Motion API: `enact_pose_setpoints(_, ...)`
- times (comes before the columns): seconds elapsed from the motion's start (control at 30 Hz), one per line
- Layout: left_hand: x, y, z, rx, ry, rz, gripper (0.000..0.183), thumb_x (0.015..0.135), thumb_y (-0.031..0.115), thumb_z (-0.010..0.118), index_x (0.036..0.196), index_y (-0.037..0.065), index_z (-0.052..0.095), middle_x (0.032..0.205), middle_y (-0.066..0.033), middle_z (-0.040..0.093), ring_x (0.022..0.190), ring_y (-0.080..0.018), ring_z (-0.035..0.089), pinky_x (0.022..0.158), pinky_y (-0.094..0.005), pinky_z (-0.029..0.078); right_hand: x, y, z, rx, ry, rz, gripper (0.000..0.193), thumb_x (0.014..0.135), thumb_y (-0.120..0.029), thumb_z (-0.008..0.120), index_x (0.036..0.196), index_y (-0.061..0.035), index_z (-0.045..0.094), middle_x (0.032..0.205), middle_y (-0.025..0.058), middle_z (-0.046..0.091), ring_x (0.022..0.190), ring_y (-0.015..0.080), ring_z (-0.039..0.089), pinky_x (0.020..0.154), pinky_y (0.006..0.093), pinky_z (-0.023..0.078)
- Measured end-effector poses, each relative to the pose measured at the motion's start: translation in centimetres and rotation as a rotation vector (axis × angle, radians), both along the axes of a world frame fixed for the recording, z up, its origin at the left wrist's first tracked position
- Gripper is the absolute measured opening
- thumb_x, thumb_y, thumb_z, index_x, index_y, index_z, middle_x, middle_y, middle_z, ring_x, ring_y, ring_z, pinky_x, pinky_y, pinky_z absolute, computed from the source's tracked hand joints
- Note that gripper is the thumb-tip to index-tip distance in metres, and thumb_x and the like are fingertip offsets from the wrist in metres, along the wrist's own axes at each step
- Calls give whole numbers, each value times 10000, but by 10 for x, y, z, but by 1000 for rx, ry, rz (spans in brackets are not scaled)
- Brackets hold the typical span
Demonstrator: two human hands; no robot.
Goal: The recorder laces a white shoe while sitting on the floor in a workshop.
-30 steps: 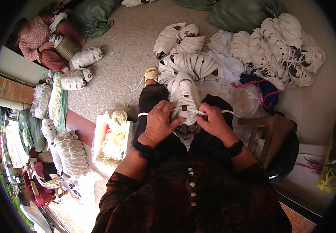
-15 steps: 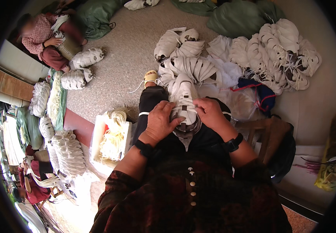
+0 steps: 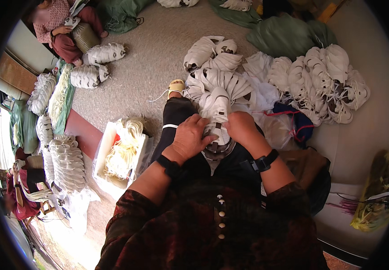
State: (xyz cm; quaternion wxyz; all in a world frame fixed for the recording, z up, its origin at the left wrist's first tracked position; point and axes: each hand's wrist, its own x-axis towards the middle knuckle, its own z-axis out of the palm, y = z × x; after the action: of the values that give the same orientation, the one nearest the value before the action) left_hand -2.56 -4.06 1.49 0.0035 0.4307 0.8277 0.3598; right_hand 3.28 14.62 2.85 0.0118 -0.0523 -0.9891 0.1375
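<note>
A white sneaker upper with grey-brown trim lies between my knees, its toe toward me. My left hand is closed on its left side, the thumb laid across the front near the toe. Opposite, my right hand is curled in a pinch at the upper's right lacing edge. Any lace between those fingers is hidden. Just beyond the upper sits a row of nested white uppers. A white cord loops from near my yellow sandal.
A white box of cream laces stands at my left. Bundled uppers lie far right, below a green sack. More bundles line the left. Another person sits far left with an upper.
The view has shifted slightly. My right hand has curled in tighter at the upper's lacing edge. My left hand keeps nearly the same place on it.
</note>
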Motion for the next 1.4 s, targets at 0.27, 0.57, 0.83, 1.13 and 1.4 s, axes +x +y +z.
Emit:
enact_pose_setpoints(0.27,-7,-2,5,-52,-27,-56,389,703,289,691,981,34,598,858,-128,531,799,-314,576,700,-377,485,-9,-2,7,184,-72,158,88,654,-80,582,635,-10,632,647,180,598,624,346,610,589,424,490)
enact_pose_setpoints(0.57,-9,3,-4,-142,-51,-35,357,658,164,641,972,14,562,874,-147,552,821,-321,586,727,-389,490,-13,-3,30,344,-150,278,55,634,-46,584,629,-26,635,654,172,606,635,321,623,576,409,492)
enact_pose_setpoints(0.83,-8,7,-4,-202,-54,40,377,648,140,641,978,11,514,891,-162,578,815,-335,601,721,-397,494,-18,42,14,290,-6,-28,112,680,-35,540,779,-22,591,734,182,618,740,341,618,637,421,490)
enact_pose_setpoints(1.13,-10,10,-1,-216,-95,41,442,632,153,663,1036,34,527,921,-158,586,826,-339,601,727,-395,497,57,183,58,-70,344,-746,117,760,-126,631,746,-55,539,698,115,594,652,278,600,572,380,478)
enact_pose_setpoints(1.4,-7,10,-3,-167,-32,56,458,632,159,661,1053,38,529,919,-154,585,824,-326,603,722,-389,502,54,193,71,-1237,472,-658,261,876,-256,572,685,-89,506,528,42,506,490,189,534,428,346,384)
